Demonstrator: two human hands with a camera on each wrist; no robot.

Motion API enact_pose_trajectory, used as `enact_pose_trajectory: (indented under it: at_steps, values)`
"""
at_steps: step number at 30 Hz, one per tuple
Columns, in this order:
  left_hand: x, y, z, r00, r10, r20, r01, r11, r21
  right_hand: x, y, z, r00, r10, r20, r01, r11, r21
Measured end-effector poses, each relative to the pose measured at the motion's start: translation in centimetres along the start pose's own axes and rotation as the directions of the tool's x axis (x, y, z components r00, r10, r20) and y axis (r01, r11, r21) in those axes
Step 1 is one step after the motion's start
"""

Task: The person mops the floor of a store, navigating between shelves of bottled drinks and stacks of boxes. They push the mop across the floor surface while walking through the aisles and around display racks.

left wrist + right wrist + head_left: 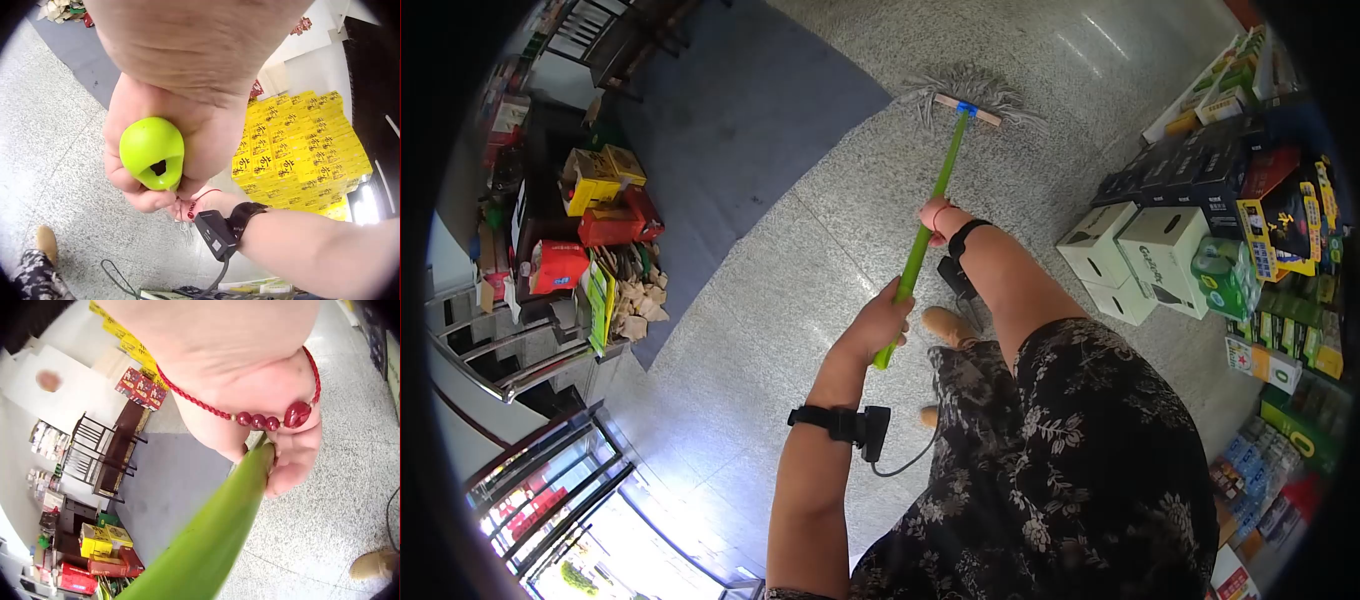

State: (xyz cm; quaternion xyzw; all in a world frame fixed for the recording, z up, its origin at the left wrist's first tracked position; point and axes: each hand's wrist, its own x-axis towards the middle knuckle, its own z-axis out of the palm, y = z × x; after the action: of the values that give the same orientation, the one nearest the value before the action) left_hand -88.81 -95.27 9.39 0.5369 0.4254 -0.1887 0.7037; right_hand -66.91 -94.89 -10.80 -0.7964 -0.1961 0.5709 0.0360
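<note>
A mop with a green handle (pixel 918 250) reaches from the person up to its grey string head (pixel 975 92), which lies spread on the speckled floor. The left hand (pixel 877 322) grips the handle close to its lower end; in the left wrist view that hand (pixel 169 137) curls round the green end cap (pixel 152 153). Farther up the handle, the right hand (pixel 940 220) holds it. From the right wrist the hand (pixel 262 419) shows with a red beaded bracelet, fingers curled round the green handle (pixel 212 531), partly hidden behind it.
A dark grey mat (pixel 740 120) covers floor at the upper left. White boxes (pixel 1165 250) and stacked goods line the right side. Yellow and red boxes (pixel 590 180) and a metal railing stand left. Yellow cartons (pixel 287 150) are piled up in the left wrist view.
</note>
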Motion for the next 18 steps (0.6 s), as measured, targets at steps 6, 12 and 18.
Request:
enact_pose_trajectory:
  at_steps: [6,12,18]
  values:
    - [-4.8,-5.0,-2.2,0.999,-0.024,-0.026,0.025,0.999,0.049,-2.9,-1.1,7.5,0.991,0.131,0.033,-0.133,0.923,0.361]
    - [-17.7,-19.6,-1.0,0.990,-0.112,-0.081,0.106,0.992,-0.073,-12.0,0.2,22.7,0.958,-0.068,0.278,0.009,0.978,0.209]
    - [-34.5,-37.0,11.1,0.945,-0.264,-0.193,0.165,0.895,-0.415,-23.0,6.9,41.1,0.707,0.097,0.700,0.083,0.972,-0.219]
